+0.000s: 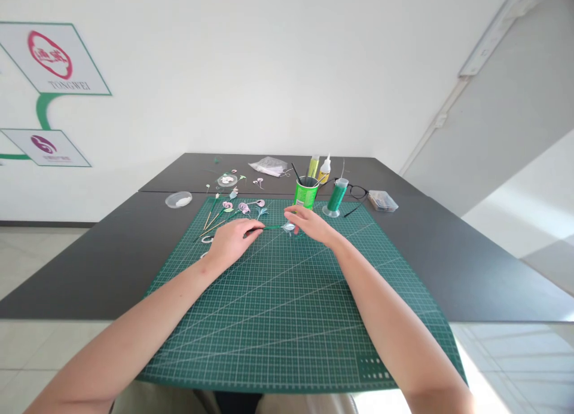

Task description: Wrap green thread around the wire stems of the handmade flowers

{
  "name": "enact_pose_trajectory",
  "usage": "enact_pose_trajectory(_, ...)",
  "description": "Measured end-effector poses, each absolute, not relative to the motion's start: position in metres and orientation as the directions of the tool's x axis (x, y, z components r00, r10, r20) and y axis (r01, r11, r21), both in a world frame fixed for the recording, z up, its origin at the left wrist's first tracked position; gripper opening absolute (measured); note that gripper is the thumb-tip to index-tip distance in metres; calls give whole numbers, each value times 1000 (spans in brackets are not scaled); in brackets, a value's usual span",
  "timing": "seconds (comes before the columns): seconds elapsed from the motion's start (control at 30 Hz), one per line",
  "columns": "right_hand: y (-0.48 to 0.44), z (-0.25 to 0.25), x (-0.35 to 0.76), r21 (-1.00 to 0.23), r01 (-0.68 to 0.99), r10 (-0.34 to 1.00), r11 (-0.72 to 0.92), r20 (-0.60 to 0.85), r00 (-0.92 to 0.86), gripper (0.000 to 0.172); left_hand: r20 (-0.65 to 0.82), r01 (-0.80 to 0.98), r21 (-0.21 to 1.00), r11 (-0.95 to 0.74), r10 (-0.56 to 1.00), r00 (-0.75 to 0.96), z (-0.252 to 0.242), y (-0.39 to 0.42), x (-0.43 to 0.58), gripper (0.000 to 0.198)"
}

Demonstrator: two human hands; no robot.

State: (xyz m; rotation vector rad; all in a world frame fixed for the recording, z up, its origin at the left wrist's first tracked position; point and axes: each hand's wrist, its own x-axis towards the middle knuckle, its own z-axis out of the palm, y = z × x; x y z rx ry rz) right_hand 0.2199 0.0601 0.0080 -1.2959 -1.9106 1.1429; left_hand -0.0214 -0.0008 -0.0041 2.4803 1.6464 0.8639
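Note:
My left hand (237, 238) is closed in a pinch on the green stem (271, 227) of a small craft flower. The stem lies almost level, pointing right. At its right end is the pale blue flower head (288, 227). My right hand (307, 221) has its fingers bent around this flower head, the fingertips at its petals and partly covering it. Both hands are low over the green cutting mat (287, 306). Beyond my left hand lie several finished-looking flowers with pink curled heads (243, 208) and a loose pale blue flower (262, 211).
A green can (305, 193) holding tools stands behind my right hand. Near it are a glue bottle (325, 170), a green wire spool (336, 196), eyeglasses (357, 192) and a clear box (382, 201). Small dishes (178, 200) and a plastic bag (269, 166) lie farther back.

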Motion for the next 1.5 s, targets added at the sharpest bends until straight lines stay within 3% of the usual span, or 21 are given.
enact_pose_trajectory(0.1,55,13,220,-814,569,930,114,-115,-350,45,477,858,233,-458,823,310,-4,-1,-23,20)
enact_pose_trajectory(0.2,54,17,223,-812,572,924,117,-122,-363,45,518,861,167,-479,786,337,-4,-1,-25,22)
enact_pose_trajectory(0.43,57,14,227,-927,376,903,-1,-162,-398,23,535,853,182,-489,778,331,-6,-1,-25,21)
enact_pose_trajectory(0.8,58,18,230,-965,136,866,-223,-261,-426,15,602,831,122,-543,706,373,-5,-4,-25,23)
enact_pose_trajectory(1.13,59,16,231,-994,92,879,60,9,-477,29,599,795,5,-607,639,484,-4,-6,-24,31)
enact_pose_trajectory(1.3,54,18,230,-992,26,837,122,89,-540,33,577,823,94,-561,704,414,-3,-5,-22,25)
enact_pose_trajectory(1.5,51,20,229,-979,101,762,178,73,-643,28,502,788,451,-420,849,165,-5,2,-25,13)
